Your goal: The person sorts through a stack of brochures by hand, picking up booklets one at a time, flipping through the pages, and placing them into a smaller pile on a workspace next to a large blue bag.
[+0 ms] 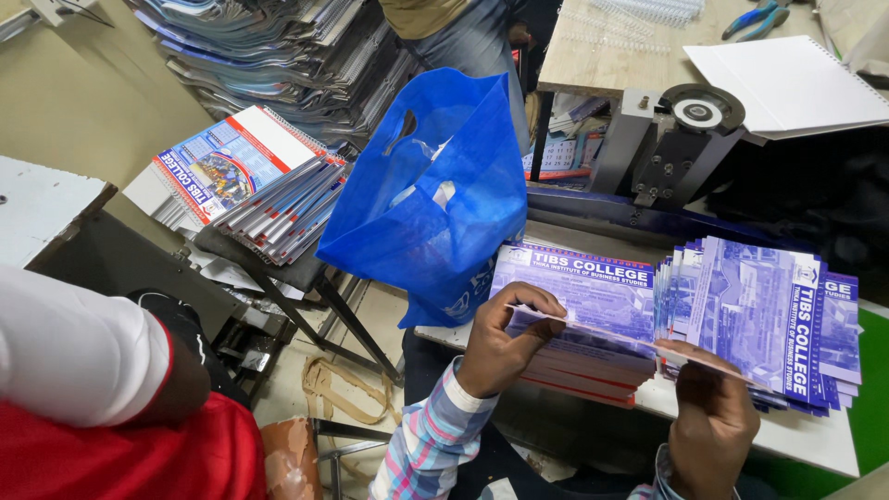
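lifting top purple cover sheet off stack at table edge | left hand pinching its left end, right hand closed under right end | risking creasing/slipping, nudging fanned pile alongside

Blue plastic bag on the table

- shiny royal-blue plastic carrier bag
- purple and white printed paper covers in a fanned stack
- checked sleeve, pink, blue and white
- red cloth
- white paper sheets
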